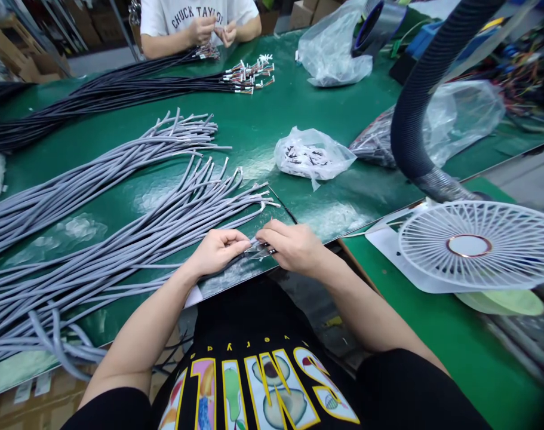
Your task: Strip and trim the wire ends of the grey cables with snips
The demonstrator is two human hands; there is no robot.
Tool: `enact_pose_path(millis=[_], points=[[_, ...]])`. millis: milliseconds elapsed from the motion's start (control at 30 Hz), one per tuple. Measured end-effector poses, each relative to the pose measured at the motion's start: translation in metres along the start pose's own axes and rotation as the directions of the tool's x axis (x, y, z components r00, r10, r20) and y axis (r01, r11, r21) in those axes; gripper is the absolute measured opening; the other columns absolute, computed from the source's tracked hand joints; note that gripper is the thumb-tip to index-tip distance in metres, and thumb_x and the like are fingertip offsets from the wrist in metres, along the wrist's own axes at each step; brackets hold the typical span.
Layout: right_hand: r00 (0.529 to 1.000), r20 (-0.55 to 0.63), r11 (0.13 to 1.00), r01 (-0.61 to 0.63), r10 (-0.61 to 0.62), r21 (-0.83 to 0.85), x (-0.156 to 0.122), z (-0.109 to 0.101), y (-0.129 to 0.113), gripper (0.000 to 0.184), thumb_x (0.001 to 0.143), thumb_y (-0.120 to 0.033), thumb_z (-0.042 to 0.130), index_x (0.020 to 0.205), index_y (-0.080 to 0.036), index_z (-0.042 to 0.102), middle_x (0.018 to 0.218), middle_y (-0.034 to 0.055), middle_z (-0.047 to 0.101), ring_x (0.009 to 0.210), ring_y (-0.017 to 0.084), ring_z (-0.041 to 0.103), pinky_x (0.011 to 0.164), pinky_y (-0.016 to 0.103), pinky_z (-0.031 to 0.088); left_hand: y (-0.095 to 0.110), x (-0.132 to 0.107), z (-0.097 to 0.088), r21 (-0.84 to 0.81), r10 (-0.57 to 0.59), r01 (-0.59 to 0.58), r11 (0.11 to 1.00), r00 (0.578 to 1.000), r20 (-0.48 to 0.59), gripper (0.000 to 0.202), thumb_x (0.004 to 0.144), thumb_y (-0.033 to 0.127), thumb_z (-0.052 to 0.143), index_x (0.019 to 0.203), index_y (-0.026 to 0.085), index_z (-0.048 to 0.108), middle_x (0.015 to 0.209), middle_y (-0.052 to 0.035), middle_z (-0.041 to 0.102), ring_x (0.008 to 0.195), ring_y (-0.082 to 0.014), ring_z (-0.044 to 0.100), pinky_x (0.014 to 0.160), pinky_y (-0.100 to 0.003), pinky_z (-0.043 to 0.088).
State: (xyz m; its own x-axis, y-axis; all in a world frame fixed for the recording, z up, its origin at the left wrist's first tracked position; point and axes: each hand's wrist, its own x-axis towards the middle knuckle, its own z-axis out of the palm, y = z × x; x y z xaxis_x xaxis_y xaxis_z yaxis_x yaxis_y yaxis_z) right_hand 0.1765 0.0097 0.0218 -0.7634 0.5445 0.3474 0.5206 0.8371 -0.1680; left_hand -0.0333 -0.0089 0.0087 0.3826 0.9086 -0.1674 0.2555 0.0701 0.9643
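Observation:
Near the table's front edge my two hands are close together, fingertips almost meeting. My left hand [221, 251] is closed in a pinch on a grey cable [254, 243], of which only a short bit shows between the fingers. The thumb and fingers of my right hand [294, 246] are closed at that cable's end. A small dark piece with light spots [270, 249] shows under the right fingers; its kind is unclear. Just left of and behind my hands lies a bundle of grey cables [164, 221], their ends pointing right, some with pale stripped tips.
A second grey cable bundle [119, 173] and black cables with white connectors [249, 77] lie farther back. A bag of small parts [314, 156] sits ahead. At right are a black hose [408, 119] and white fan [478, 245]. Across the table, a person's hands [213, 30] work on wires.

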Motion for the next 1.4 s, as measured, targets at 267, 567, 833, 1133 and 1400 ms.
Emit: enact_pose_path(millis=[267,567,833,1133,1400], points=[[0.994,0.017,0.924,-0.106,0.107,0.368,0.005,0.006,0.003,0.013,0.087,-0.011,0.04,0.086,-0.018,0.051,0.081,0.0055,0.054,0.072,0.016,0.049,0.062,0.026,0.039,0.0,0.0,-0.004,-0.05,0.025,-0.021,0.999,0.997,0.079,0.034,0.079,0.044,0.062,0.076,0.01,0.068,0.055,0.0023,0.046,0.05,-0.0066,0.032,0.047,-0.02,0.025],[0.84,0.412,-0.135,-0.39,0.354,0.911,0.006,0.036,-0.016,0.028,0.084,-0.045,0.057,0.082,-0.019,0.046,0.044,-0.011,0.037,0.038,0.006,0.027,0.041,0.02,0.021,-0.005,0.002,-0.003,-0.032,0.091,-0.092,0.995,0.995,-0.034,0.036,0.082,0.045,0.061,0.08,0.01,0.068,0.058,0.0,0.055,0.051,-0.0076,0.042,0.05,-0.021,0.033],[0.73,0.13,0.173,-0.326,0.671,0.93,0.008,0.038,-0.014,0.024,0.076,-0.036,0.069,0.089,-0.018,0.062,0.059,-0.0059,0.047,0.046,0.006,0.034,0.046,0.023,0.029,-0.008,0.007,-0.005,-0.137,0.056,-0.065,0.988,0.996,-0.066,0.045,0.085,0.055,0.055,0.08,0.012,0.063,0.045,0.0056,0.043,0.044,-0.0063,0.034,0.049,-0.021,0.029],[0.78,-0.191,0.568,-0.242,0.596,0.787,0.02,0.045,-0.015,0.016,0.087,-0.032,0.058,0.084,-0.021,0.069,0.078,0.003,0.065,0.074,0.016,0.059,0.072,0.032,0.047,-0.009,0.008,-0.006,-0.276,0.048,-0.063,0.959,0.997,-0.062,0.043,0.083,0.055,0.059,0.078,0.012,0.06,0.045,0.0061,0.042,0.043,-0.0057,0.033,0.047,-0.021,0.026],[0.72,-0.036,0.317,-0.259,0.693,0.912,0.028,0.056,-0.015,0.015,0.08,-0.032,0.06,0.074,-0.018,0.06,0.059,-0.0036,0.049,0.052,0.009,0.042,0.051,0.024,0.036,-0.01,0.008,0.0,-0.211,0.089,-0.124,0.969,0.982,-0.169,0.039,0.081,0.052,0.063,0.078,0.013,0.058,0.049,0.0057,0.044,0.045,-0.006,0.037,0.047,-0.02,0.028]])
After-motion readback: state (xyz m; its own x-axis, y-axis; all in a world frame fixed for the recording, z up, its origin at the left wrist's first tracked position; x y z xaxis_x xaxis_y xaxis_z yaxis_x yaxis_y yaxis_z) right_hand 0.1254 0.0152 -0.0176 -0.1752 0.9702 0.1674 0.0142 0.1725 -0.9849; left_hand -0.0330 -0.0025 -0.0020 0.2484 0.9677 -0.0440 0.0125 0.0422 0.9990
